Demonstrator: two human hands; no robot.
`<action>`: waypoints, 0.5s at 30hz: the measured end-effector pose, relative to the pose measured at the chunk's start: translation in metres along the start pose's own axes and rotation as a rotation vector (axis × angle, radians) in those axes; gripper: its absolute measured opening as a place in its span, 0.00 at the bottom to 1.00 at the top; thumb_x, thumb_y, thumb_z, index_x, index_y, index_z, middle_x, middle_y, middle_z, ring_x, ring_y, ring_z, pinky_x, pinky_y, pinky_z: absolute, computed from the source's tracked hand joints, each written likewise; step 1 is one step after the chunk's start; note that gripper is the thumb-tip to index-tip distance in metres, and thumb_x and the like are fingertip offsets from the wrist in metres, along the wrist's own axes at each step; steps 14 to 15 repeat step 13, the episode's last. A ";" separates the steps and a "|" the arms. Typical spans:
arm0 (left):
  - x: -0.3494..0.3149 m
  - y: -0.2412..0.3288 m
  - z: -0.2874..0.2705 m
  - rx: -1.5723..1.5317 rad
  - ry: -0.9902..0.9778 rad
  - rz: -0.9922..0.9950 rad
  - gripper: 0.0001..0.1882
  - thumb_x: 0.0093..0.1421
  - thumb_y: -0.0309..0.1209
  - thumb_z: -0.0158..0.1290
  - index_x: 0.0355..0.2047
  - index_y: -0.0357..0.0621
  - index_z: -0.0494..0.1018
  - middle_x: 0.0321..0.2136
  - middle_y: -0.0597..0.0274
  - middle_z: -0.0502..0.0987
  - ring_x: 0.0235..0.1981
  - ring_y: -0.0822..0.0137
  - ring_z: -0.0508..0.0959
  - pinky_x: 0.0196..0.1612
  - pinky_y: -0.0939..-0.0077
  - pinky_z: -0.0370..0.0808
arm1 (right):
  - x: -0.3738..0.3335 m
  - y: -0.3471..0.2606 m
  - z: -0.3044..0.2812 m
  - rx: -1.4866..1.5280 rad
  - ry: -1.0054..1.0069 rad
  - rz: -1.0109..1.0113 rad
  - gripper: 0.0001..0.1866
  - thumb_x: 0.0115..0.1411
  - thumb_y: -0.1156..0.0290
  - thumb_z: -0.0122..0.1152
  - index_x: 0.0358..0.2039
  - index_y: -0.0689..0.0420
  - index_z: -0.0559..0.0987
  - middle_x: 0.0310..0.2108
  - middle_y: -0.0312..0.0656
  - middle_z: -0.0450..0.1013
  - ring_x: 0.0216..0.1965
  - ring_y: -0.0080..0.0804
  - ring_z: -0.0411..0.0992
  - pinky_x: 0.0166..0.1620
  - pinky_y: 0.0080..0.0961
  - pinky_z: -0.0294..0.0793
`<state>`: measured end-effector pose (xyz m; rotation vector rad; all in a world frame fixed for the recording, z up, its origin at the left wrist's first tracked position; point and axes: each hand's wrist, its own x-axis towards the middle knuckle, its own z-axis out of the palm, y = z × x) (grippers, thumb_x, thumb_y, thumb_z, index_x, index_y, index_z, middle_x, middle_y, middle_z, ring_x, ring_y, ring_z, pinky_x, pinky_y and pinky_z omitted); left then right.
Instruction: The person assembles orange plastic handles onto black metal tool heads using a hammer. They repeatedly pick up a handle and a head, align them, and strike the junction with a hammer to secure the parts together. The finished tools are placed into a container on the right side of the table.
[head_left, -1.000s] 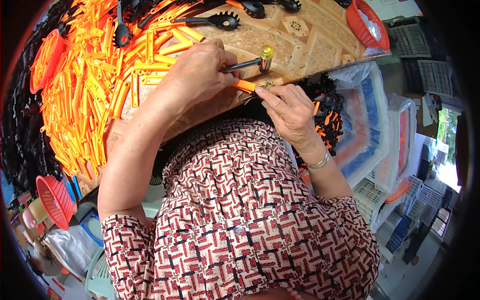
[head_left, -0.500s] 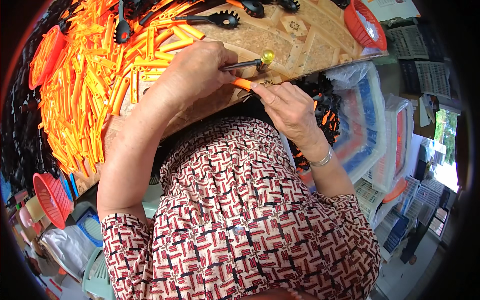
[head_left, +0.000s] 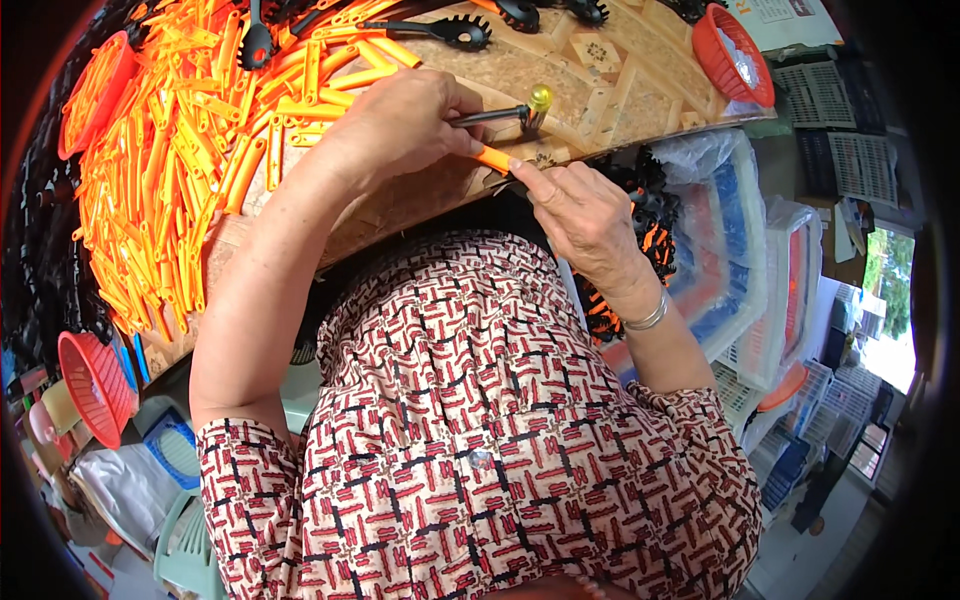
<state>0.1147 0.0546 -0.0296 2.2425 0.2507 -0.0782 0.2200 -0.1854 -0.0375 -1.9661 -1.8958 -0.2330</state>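
An orange plastic handle (head_left: 494,158) spans the gap between my two hands near the table's front edge. My left hand (head_left: 412,118) is closed around its far end, and the fingertips are partly hidden. From beside that hand a thin black rod (head_left: 490,116) reaches right to a small upright piece with a shiny yellow knob (head_left: 541,97); whether my fingers hold the rod, I cannot tell. My right hand (head_left: 580,208) pinches the handle's near end between thumb and fingers. Left of my hands lies a large heap of orange handles (head_left: 165,200).
Black spaghetti servers (head_left: 465,33) lie across the back of the table (head_left: 650,70). One red basket (head_left: 735,55) stands at the far right, another holding orange pieces (head_left: 97,95) at the far left. Below the right edge are black and orange pieces (head_left: 655,240) and plastic-wrapped crates (head_left: 735,230).
Both hands keep their hold on the orange handle and have barely moved. The whole view has shifted slightly.
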 end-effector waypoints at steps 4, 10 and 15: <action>0.000 -0.003 0.001 -0.121 -0.031 -0.043 0.10 0.54 0.31 0.66 0.34 0.40 0.82 0.25 0.58 0.77 0.30 0.65 0.78 0.37 0.67 0.73 | 0.000 -0.002 -0.001 -0.045 0.002 -0.011 0.31 0.49 0.78 0.68 0.57 0.54 0.78 0.28 0.35 0.70 0.28 0.33 0.69 0.30 0.30 0.70; -0.003 -0.003 0.000 -0.137 -0.019 -0.045 0.09 0.54 0.30 0.67 0.33 0.40 0.83 0.27 0.58 0.77 0.32 0.65 0.77 0.40 0.68 0.72 | 0.001 -0.005 -0.001 -0.045 0.009 -0.025 0.30 0.49 0.78 0.68 0.57 0.54 0.78 0.27 0.34 0.70 0.28 0.33 0.69 0.30 0.30 0.70; -0.002 -0.004 -0.004 -0.123 -0.058 -0.050 0.10 0.54 0.31 0.67 0.34 0.41 0.83 0.31 0.58 0.79 0.37 0.63 0.78 0.42 0.69 0.72 | -0.002 -0.002 0.002 0.110 0.003 0.040 0.31 0.50 0.79 0.66 0.58 0.53 0.78 0.27 0.35 0.70 0.28 0.34 0.69 0.31 0.33 0.72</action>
